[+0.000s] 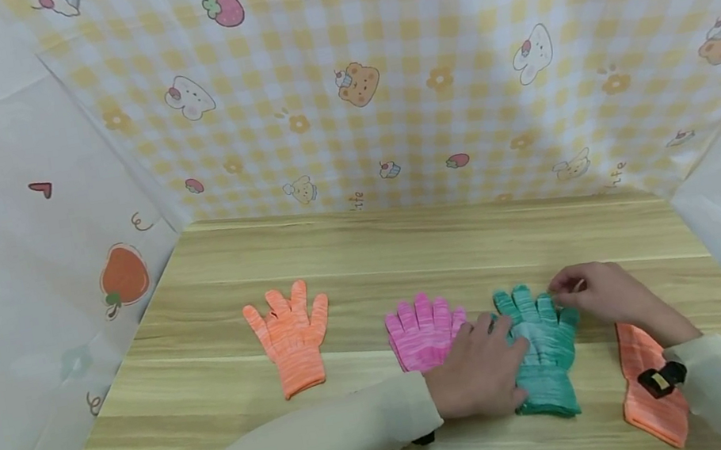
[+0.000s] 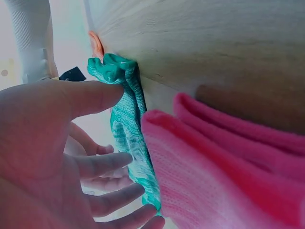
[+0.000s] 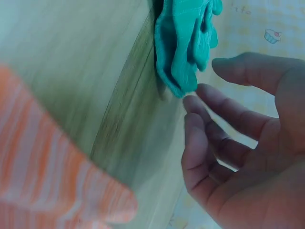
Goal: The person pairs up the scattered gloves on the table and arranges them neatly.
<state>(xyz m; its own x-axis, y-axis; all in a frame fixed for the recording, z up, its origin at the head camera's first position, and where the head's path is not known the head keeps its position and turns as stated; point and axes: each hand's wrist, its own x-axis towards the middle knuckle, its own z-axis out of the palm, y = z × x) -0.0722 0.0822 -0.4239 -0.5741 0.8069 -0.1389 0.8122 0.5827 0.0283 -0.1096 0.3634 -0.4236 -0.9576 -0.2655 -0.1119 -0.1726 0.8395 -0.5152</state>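
Note:
A green knitted glove (image 1: 544, 353) lies flat with its fingers towards the back wall and its cuff towards me. My left hand (image 1: 476, 369) is at its left edge, fingers spread and thumb near the cuff; in the left wrist view the fingertips overlap the green glove (image 2: 128, 124). Beside its fingers on the far right is my right hand (image 1: 593, 292). The right wrist view has thumb and index finger apart, near one finger of the green glove (image 3: 183, 57), with nothing between them. A pink glove (image 1: 423, 334) lies under the left forearm's side, partly hidden by that hand.
An orange glove (image 1: 294, 341) lies spread at the left of the wooden table (image 1: 197, 286). Another orange glove (image 1: 650, 391) sits at the right, partly covered by the right forearm. A yellow checked cloth (image 1: 413, 111) hangs behind the table, with white sheets at both sides.

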